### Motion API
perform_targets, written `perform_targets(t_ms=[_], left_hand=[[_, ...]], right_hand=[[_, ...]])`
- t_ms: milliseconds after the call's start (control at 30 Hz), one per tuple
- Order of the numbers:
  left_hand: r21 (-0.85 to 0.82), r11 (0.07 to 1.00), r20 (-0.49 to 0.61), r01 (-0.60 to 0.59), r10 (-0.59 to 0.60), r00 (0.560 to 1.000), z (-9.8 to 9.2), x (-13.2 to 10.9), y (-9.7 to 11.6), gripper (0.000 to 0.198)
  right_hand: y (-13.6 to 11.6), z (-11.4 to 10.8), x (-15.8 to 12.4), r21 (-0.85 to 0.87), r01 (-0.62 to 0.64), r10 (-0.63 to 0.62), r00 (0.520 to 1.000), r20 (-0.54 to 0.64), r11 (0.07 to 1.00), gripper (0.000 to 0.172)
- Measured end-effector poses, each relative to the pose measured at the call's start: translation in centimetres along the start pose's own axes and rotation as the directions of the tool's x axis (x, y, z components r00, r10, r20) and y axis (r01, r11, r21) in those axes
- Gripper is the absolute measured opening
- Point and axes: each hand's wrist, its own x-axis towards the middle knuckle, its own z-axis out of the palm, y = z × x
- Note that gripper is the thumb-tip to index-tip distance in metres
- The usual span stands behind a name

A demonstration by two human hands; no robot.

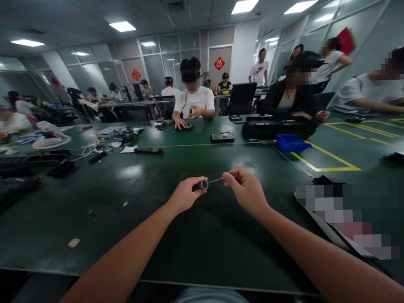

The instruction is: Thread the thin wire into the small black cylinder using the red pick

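Between the thumb and fingers of my left hand (185, 195) is a small dark cylinder (203, 184) with a pale ring around its end, which faces me. My right hand (248, 189) pinches the red handle of a thin screwdriver (216, 180). Its metal shaft points left, and the tip meets the right side of the cylinder's end; whether it sits in a screw is too small to tell. Both hands are held above the green table (192, 249), in front of me.
A circuit-board drive (222, 136), a blue bin (292, 143) and a long black casing (277, 126) lie farther back. A dark rod-shaped tool (149, 150) rests left of centre. A white fan (51, 138) stands far left. Across the table a person (195, 98) handles small parts.
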Motion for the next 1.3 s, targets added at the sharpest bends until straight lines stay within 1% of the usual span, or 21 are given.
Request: perform_targets(t_ms=[67, 133, 200, 333, 400, 467, 567, 633, 733, 833, 900, 1033, 1100, 1200, 1300], left_hand=[[0.001, 1.0, 0.005, 0.0, 0.0, 1.0, -0.03, -0.01, 0.0, 0.042], [0.005, 1.0, 0.006, -0.003, 0.003, 1.0, -0.05, -0.03, -0.02, 0.042], [0.008, 1.0, 0.002, -0.005, 0.005, 1.0, -0.06, -0.04, -0.09, 0.042], [0.004, 1.0, -0.005, -0.013, 0.013, 1.0, -0.08, -0.03, -0.13, 0.042], [0.014, 1.0, 0.0, -0.012, 0.012, 1.0, -0.12, -0.05, 0.01, 0.041], [0.028, 1.0, 0.014, -0.006, 0.005, 1.0, -0.16, -0.08, 0.21, 0.041], [0.042, 0.999, 0.029, -0.011, 0.01, 1.0, -0.15, -0.11, 0.43, 0.04], [0.045, 0.999, 0.033, -0.021, 0.02, 0.999, -0.1, -0.1, 0.4, 0.039], [0.039, 0.999, 0.018, -0.032, 0.031, 0.999, -0.02, -0.02, 0.18, 0.04], [0.037, 0.999, -0.003, -0.04, 0.04, 0.999, 0.05, 0.1, -0.04, 0.041], [0.045, 0.998, 0.005, -0.038, 0.038, 0.999, 0.12, 0.15, -0.08, 0.041], [0.049, 0.998, 0.029, -0.048, 0.046, 0.998, 0.26, 0.19, -0.08, 0.038], [0.045, 0.998, 0.033, -0.052, 0.05, 0.998, 0.31, 0.21, -0.15, 0.038], [0.041, 0.998, 0.021, -0.047, 0.047, 0.999, 0.33, 0.25, -0.26, 0.04], [0.04, 0.999, 0.011, -0.037, 0.036, 0.999, 0.19, 0.22, -0.1, 0.04]], right_hand=[[-0.21, -0.24, -0.03, -0.11, -0.001, -0.002, 1.0, -0.022, 0.994, 0.038], [-0.25, -0.32, -0.09, -0.161, 0.016, -0.022, 0.999, -0.035, 0.987, 0.04], [-0.18, -0.22, -0.18, -0.151, 0.049, -0.052, 0.999, -0.017, 0.987, 0.035], [-0.19, 0.07, -0.41, -0.074, 0.13, -0.128, 0.991, 0.031, 0.989, 0.017], [-0.36, 0.06, -0.46, -0.068, 0.142, -0.139, 0.989, 0.047, 0.988, 0.014], [-0.58, -0.04, -0.45, -0.079, 0.117, -0.111, 0.991, 0.071, 0.99, 0.016], [-0.78, -0.18, -0.39, -0.119, 0.076, -0.067, 0.995, 0.077, 0.99, 0.031], [-0.74, -0.15, -0.37, -0.144, 0.073, -0.065, 0.996, 0.065, 0.987, 0.035], [-0.42, 0.02, -0.39, -0.13, 0.083, -0.077, 0.996, 0.048, 0.988, 0.027], [-0.05, 0.17, -0.4, -0.075, 0.08, -0.076, 0.996, 0.056, 0.994, 0.026], [0.05, 0.21, -0.37, -0.051, 0.078, -0.074, 0.995, 0.072, 0.996, 0.024], [-0.07, 0.23, -0.3, -0.096, 0.048, -0.04, 0.995, 0.089, 0.994, 0.032], [-0.1, 0.26, -0.3, -0.106, 0.037, -0.028, 0.996, 0.086, 0.994, 0.03], [-0.05, 0.29, -0.37, -0.071, 0.045, -0.041, 0.997, 0.065, 0.996, 0.03], [-0.1, 0.24, -0.45, -0.035, 0.035, -0.032, 0.997, 0.067, 0.999, 0.028]])
